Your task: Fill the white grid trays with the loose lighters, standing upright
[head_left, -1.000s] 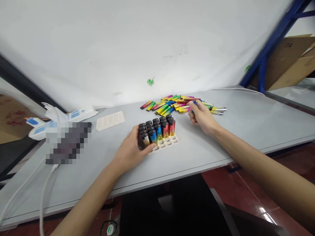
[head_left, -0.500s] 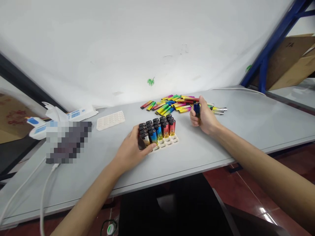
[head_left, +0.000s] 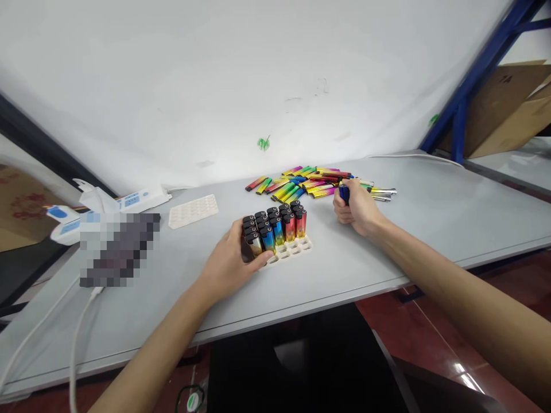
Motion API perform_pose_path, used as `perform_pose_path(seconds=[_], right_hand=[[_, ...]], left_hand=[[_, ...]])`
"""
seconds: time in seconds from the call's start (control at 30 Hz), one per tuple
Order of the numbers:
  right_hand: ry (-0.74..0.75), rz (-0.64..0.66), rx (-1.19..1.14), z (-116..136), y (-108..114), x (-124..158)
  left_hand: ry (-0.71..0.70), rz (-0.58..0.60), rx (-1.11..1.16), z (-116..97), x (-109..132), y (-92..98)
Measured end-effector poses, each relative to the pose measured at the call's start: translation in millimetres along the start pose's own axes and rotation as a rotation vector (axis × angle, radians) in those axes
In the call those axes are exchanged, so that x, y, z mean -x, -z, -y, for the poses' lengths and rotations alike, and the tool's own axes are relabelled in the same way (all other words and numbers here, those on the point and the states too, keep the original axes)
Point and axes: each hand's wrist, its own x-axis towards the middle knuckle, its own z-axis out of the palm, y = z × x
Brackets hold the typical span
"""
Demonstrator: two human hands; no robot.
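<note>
My right hand [head_left: 358, 207] is closed around a dark blue lighter [head_left: 344, 194], held just in front of a loose pile of colourful lighters [head_left: 310, 182] lying on the grey table. My left hand [head_left: 230, 261] rests at the near left corner of a white grid tray [head_left: 297, 248], fingers curled against the tray and the upright lighters [head_left: 275, 225] standing in it. Several slots along the tray's near edge show bare.
A second white grid tray [head_left: 193, 210] lies flat to the left. White power strips [head_left: 129, 201] and a blurred object [head_left: 118, 248] sit at the far left, with white cables [head_left: 77, 338] trailing toward the table's front edge [head_left: 301, 310]. Blue shelving [head_left: 469, 86] with cardboard boxes stands at right.
My right hand picked a blue lighter from the pile, drew it back a little and closed into a fist around it. My left hand stayed at the tray.
</note>
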Motion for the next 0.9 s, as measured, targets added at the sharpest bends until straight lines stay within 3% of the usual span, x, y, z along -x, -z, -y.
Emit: perform_pose_path(seconds=[0.7,0.8,0.9], right_hand=[[-0.007,0.011,0.031,-2.4,0.4,-1.2],[0.062,0.04,0.082,-3.8,0.0,0.6],[0.233,0.04,0.198,-4.6,-0.5,3.3]], left_hand=[[-0.002,-0.003,-0.001,1.0,0.0,-0.3],[-0.005,-0.002,0.001,1.2,-0.2,-0.5],[-0.005,0.001,0.005,1.6,-0.1,-0.7]])
